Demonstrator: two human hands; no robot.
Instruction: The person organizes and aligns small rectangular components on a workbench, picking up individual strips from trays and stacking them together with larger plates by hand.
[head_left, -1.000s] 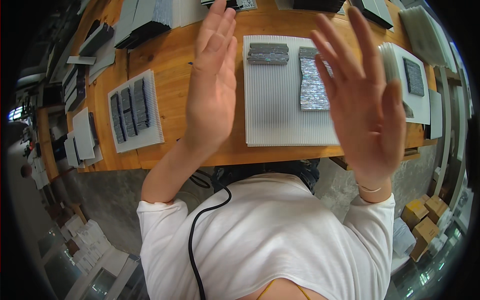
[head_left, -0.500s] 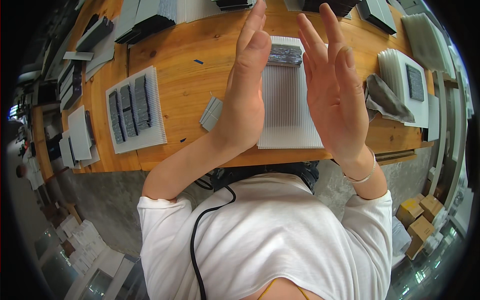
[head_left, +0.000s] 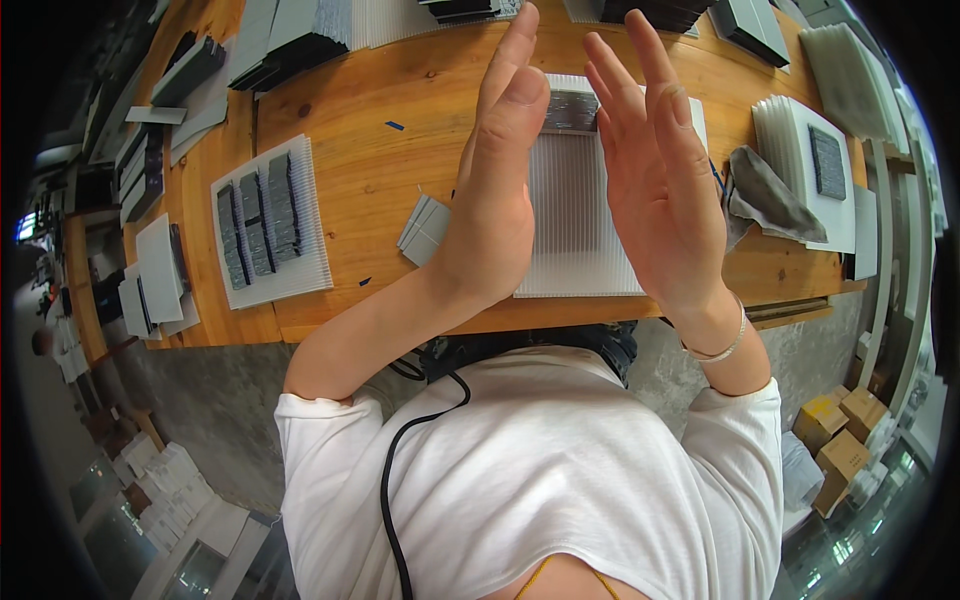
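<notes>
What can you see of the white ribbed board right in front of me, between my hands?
The white ribbed board lies flat on the wooden table, close to its near edge. It is rectangular, with fine parallel ridges, and looks like corrugated plastic. One dark grey textured piece sits on its far end. The raised left hand and right hand hide its sides; neither visibly touches it.

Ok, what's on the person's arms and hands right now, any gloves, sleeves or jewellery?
No gloves: both the left hand and right hand are bare. Short white T-shirt sleeves end above the elbows. A thin pale bracelet circles the right wrist. A black cable runs down the shirt.
</notes>
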